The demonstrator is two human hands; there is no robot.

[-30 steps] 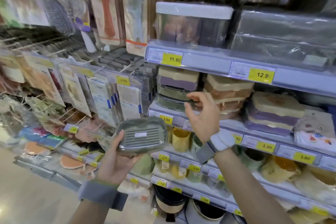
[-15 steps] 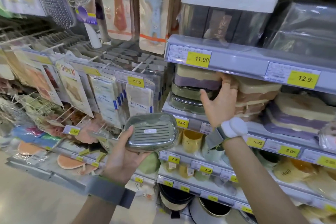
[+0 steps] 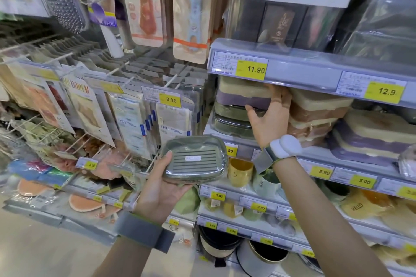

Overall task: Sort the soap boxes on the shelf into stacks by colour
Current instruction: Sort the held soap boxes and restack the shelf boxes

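My left hand (image 3: 161, 189) holds a green soap box (image 3: 194, 158) flat, below and in front of the shelf (image 3: 319, 153). On that shelf, a purple soap box with a cream lid (image 3: 240, 94) tops two green soap boxes (image 3: 231, 119). My right hand (image 3: 269, 119) grips the right end of the purple box, thumb under it and fingers around its side. To the right stands a stack of brown boxes with cream lids (image 3: 315, 114). Further right lies a stack of purple boxes (image 3: 371, 139).
The upper shelf edge (image 3: 315, 69) with yellow price tags hangs just above the stacks. A clear container with a white lid (image 3: 286, 13) sits on it. Hooks with packaged goods (image 3: 126, 105) fill the left. Cups (image 3: 239, 172) stand on the shelf below.
The view has closed in on the shelf. My right hand went from the green boxes' front up to the purple box and closed on its right end. The left hand kept its green box.
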